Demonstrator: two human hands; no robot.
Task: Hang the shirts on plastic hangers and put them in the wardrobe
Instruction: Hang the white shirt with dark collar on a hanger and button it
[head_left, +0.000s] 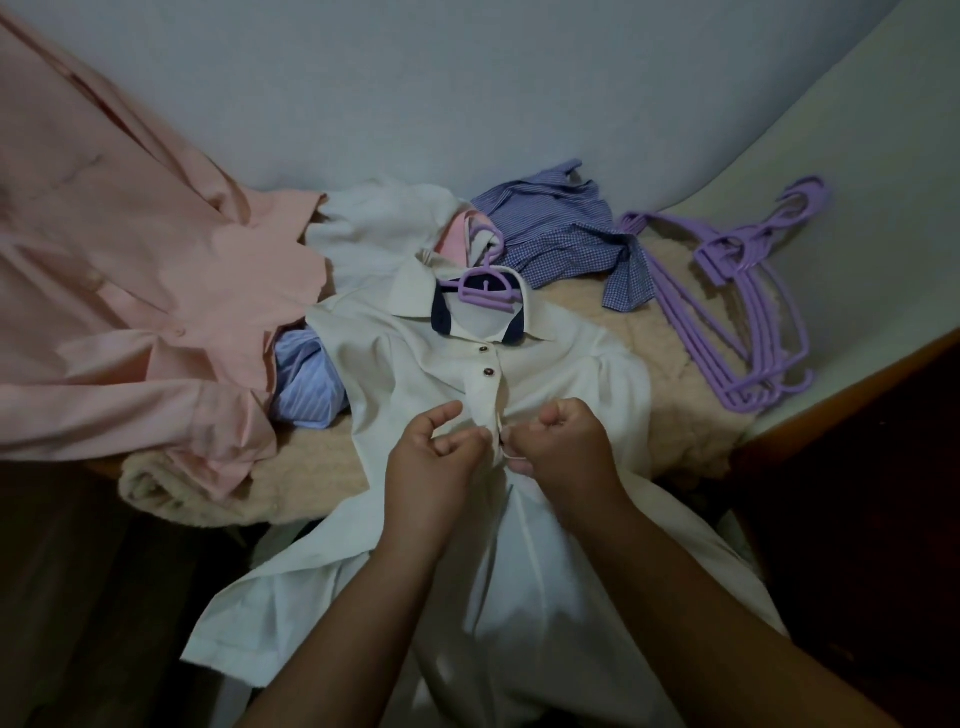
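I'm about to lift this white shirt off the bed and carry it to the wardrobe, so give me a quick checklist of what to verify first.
1. Hanger inside the white shirt collar: ok, hook sticks out past the neck.
2. Top two buttons fastened: ok.
3. Third button: not ok, left hand and right hand pinch the placket there.
4. Collar lying flat: ok.
5. Hanger ends seated in both shoulders: cannot tell, cloth hides them.
6. Shirt free of the other clothes: not ok, its left edge overlaps the striped blue shirt.
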